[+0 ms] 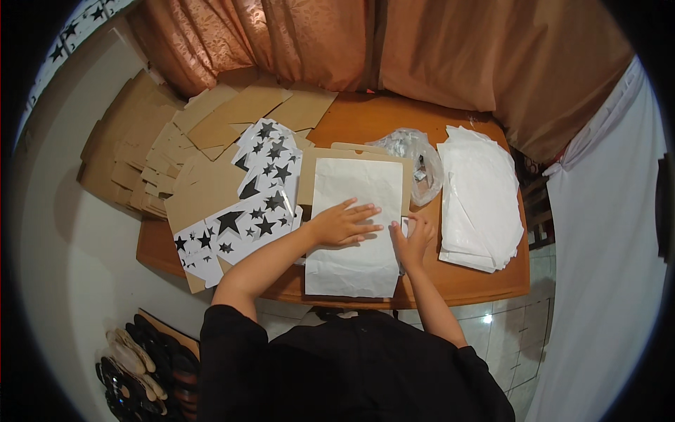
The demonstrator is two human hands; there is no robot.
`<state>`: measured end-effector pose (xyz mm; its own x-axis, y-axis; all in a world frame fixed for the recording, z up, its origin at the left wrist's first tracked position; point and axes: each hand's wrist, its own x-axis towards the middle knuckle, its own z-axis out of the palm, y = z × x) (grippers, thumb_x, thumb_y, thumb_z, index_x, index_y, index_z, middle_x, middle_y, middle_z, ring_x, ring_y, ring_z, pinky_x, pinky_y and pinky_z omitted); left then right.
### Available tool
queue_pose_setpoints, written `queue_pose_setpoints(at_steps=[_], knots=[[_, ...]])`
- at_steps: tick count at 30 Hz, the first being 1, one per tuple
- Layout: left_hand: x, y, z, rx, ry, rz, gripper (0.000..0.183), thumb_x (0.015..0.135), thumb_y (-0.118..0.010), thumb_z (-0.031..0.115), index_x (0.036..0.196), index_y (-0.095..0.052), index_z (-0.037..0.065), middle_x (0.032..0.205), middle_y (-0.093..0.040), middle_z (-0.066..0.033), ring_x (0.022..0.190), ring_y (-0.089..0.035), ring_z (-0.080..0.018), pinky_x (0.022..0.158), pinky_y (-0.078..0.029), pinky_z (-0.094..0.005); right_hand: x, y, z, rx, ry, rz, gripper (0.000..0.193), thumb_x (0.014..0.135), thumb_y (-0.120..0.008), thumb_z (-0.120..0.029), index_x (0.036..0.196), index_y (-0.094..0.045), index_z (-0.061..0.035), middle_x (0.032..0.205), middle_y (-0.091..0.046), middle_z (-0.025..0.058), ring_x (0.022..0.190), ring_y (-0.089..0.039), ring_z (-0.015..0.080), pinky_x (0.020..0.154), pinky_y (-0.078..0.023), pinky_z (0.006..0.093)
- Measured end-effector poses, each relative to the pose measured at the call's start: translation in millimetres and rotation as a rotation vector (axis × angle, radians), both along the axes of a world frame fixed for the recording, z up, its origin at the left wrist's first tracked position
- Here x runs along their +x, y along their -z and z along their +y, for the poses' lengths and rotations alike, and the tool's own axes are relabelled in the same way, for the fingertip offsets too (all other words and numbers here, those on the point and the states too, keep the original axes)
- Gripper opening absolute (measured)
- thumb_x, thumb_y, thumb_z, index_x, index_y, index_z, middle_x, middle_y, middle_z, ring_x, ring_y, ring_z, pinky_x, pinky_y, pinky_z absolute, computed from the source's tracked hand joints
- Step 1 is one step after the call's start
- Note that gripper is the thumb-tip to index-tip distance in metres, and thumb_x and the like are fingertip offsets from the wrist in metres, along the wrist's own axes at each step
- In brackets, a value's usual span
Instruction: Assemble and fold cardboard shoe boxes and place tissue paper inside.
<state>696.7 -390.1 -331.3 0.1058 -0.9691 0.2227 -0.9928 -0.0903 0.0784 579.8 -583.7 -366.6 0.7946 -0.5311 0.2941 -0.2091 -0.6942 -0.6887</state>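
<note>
A white sheet of paper (358, 186) lies over a brown cardboard piece (306, 176), whose border shows along the top and both sides. The sheet's lower end reaches the table's near edge. My left hand (346, 225) rests flat on the middle of the sheet with its fingers spread. At the sheet's right edge, my right hand (415, 243) is closed, thumb and fingers bent round a small pale edge. What exactly it pinches is too small to make out.
Star-printed paper (235, 228) and stacked cardboard (151, 151) cover the left of the wooden table (457, 281). A clear plastic bag (425, 165) and a pile of white sheets (481, 200) lie to the right. Curtains (457, 56) hang behind; shoes (140, 366) stand at lower left.
</note>
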Motion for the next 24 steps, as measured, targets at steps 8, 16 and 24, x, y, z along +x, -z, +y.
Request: queue_pose_setpoints(at_steps=[8,16,24], knots=[[13,58,-4,0.211,0.255,0.153,0.048,0.095,-0.03,0.046,0.139,-0.034,0.028,0.148,-0.026,-0.0095,0.137,-0.023,-0.0265,0.111,-0.017,-0.0446,-33,-9,-7,0.167,0.156,-0.111,0.035,0.085,-0.057,-0.021,0.114,-0.049,-0.0034,0.119,-0.039,0.0184,0.114,-0.033,0.034,0.1,-0.023,0.044],[22,110,-9,0.362,0.346,0.303,0.046,0.097,-0.03,0.041,0.141,-0.031,0.027,0.15,-0.016,-0.0136,0.138,-0.017,-0.0313,0.112,-0.014,-0.0467,-59,1,1,0.221,0.229,-0.06,0.03,0.088,-0.053,-0.021,0.112,-0.05,-0.0028,0.118,-0.041,0.0176,0.114,-0.035,0.0328,0.099,-0.025,0.0431],[20,121,-13,0.285,0.323,0.451,0.044,0.096,-0.035,0.033,0.139,-0.035,0.023,0.146,-0.025,-0.0163,0.135,-0.024,-0.0336,0.111,-0.019,-0.0448,-56,11,7,0.336,0.24,-0.075,0.027,0.09,-0.051,-0.022,0.108,-0.051,-0.0023,0.113,-0.044,0.0167,0.11,-0.039,0.031,0.098,-0.028,0.0397]])
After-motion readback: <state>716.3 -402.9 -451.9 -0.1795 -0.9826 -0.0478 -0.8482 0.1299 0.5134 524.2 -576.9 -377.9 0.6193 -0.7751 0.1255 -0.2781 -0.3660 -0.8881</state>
